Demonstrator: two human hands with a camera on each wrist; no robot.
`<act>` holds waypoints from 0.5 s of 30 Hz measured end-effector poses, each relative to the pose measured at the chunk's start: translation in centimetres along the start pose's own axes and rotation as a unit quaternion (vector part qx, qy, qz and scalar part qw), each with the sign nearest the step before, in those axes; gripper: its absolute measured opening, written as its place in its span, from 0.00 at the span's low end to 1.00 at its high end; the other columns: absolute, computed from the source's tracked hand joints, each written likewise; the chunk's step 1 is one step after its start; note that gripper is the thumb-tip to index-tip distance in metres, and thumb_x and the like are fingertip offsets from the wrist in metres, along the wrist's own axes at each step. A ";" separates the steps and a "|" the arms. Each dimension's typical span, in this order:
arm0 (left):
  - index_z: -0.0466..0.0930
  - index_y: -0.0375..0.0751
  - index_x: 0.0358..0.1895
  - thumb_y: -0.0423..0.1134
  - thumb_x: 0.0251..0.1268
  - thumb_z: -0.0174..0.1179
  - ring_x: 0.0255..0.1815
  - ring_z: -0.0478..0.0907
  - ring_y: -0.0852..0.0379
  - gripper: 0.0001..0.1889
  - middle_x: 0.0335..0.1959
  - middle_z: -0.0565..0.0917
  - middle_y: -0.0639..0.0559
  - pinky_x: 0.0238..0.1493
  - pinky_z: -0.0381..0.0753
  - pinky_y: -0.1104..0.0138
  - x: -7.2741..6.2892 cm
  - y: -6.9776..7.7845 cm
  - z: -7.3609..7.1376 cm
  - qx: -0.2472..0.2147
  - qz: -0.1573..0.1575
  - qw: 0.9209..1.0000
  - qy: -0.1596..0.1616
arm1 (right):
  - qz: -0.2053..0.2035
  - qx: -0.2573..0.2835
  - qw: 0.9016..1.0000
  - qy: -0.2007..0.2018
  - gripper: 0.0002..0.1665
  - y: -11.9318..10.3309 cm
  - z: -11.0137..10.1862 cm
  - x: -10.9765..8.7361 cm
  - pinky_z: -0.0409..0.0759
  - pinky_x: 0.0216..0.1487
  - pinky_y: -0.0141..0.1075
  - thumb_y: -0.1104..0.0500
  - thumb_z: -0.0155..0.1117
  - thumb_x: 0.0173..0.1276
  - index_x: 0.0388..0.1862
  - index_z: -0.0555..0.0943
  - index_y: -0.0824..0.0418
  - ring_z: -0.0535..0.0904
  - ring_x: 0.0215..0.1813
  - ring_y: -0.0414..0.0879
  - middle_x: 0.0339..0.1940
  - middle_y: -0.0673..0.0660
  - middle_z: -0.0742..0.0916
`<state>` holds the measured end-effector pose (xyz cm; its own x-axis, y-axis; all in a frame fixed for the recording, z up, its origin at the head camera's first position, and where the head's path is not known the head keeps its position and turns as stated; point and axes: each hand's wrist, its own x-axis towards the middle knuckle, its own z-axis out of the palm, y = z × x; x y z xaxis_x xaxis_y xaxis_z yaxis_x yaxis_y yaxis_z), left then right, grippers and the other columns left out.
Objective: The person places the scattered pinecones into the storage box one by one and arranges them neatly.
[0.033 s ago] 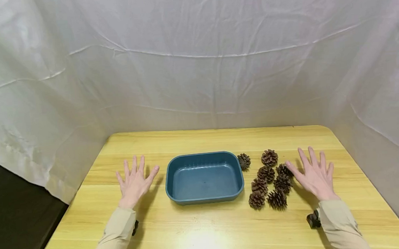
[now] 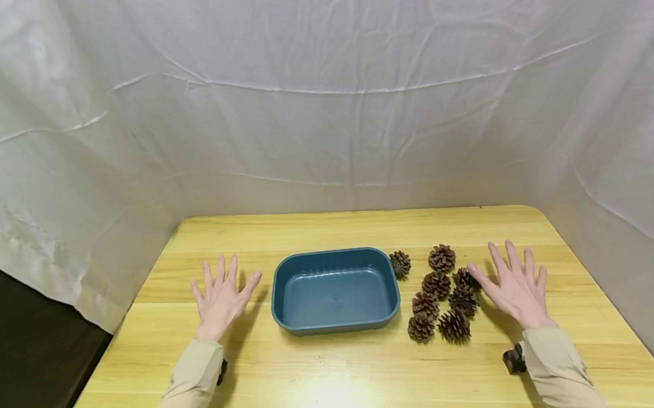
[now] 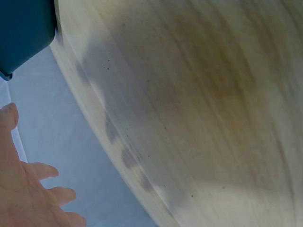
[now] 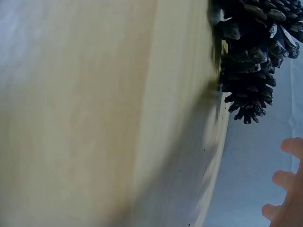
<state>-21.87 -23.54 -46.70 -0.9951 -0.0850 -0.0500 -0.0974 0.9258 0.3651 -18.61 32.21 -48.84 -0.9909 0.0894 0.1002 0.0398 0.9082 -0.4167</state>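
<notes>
My left hand (image 2: 219, 302) is held above the table to the left of a blue-green rectangular tub (image 2: 334, 299), fingers spread and nothing in them. To the tub's right lies a group of several brown pine cones (image 2: 425, 305). One pine cone (image 2: 400, 265) sits right by the tub's right wall. My right hand (image 2: 516, 288) hovers at the group's right side, fingers spread, its thumb overlapping a dark pine cone (image 2: 464, 278) in the head view. The right wrist view shows pine cones (image 4: 248, 85) beside the fingers (image 4: 285, 179); in the left wrist view the tub's corner (image 3: 26, 38) shows.
Everything stands on a light wooden table (image 2: 340, 372) with rounded far corners. Pale cloth (image 2: 321, 134) hangs behind it and on both sides. A dark surface (image 2: 22, 356) lies beyond the table's left edge. Dark wrist devices (image 2: 514, 360) sit at both cuffs.
</notes>
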 end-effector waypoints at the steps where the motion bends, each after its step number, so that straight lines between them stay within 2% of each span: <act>1: 0.40 0.47 0.83 0.76 0.70 0.34 0.82 0.22 0.33 0.49 0.84 0.34 0.41 0.75 0.19 0.29 0.0 0.0 0.0 0.001 0.000 1.000 0.000 | 0.000 0.000 1.000 -0.001 0.50 0.0 0.0 0.0 0.26 0.69 0.82 0.28 0.37 0.76 0.84 0.39 0.54 0.27 0.78 0.78 0.82 0.67 0.37; 11: 0.38 0.49 0.83 0.76 0.71 0.34 0.83 0.24 0.32 0.48 0.84 0.35 0.41 0.76 0.19 0.30 -0.2 0.1 0.0 0.000 0.004 1.000 0.006 | -0.005 -0.002 1.000 -0.003 0.50 -0.1 -0.3 -0.2 0.24 0.69 0.81 0.29 0.37 0.77 0.84 0.38 0.54 0.26 0.78 0.77 0.82 0.66 0.36; 15: 0.38 0.49 0.83 0.76 0.71 0.34 0.82 0.22 0.34 0.48 0.84 0.34 0.42 0.76 0.18 0.30 -0.4 -0.1 0.0 -0.001 0.002 1.000 0.008 | -0.008 0.001 1.000 -0.010 0.50 -0.3 -0.4 -0.1 0.25 0.69 0.81 0.29 0.38 0.77 0.84 0.38 0.54 0.27 0.79 0.77 0.83 0.66 0.37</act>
<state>-21.47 -23.62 -46.77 -0.9957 -0.0864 -0.0343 -0.0929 0.9254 0.3675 -18.47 32.06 -48.39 -0.9938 0.0672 0.0885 0.0243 0.9083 -0.4176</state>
